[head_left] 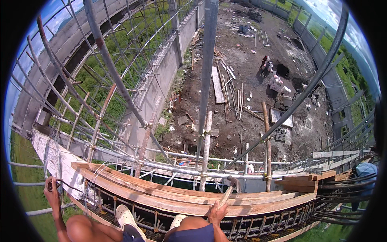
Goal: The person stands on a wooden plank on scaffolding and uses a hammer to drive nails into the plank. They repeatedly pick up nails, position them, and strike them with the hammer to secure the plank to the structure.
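My right hand [218, 212] is closed round the wooden handle of a hammer [226, 196]. The hammer's dark metal head points away from me, over the far edge of the long wooden planks [177, 197]. Out to the left, my left hand [52, 192] is closed at a dark, rounded thing [49, 185]; its kind I cannot make out. A thin dark bar [70, 185] runs from beside that hand toward the pale board [52, 155]. Below the planks lies a cage of steel rebar [157, 215], with my feet in pale clogs [125, 215] over it.
Metal scaffold poles [207, 76] rise in front of me, with bamboo uprights [205, 151] among them. Short timber pieces [300, 183] are stacked at the right end, near a blue cloth-like thing [366, 171]. Loose wires [94, 173] stick up at left. Far below, people [266, 66] stand on dirt ground.
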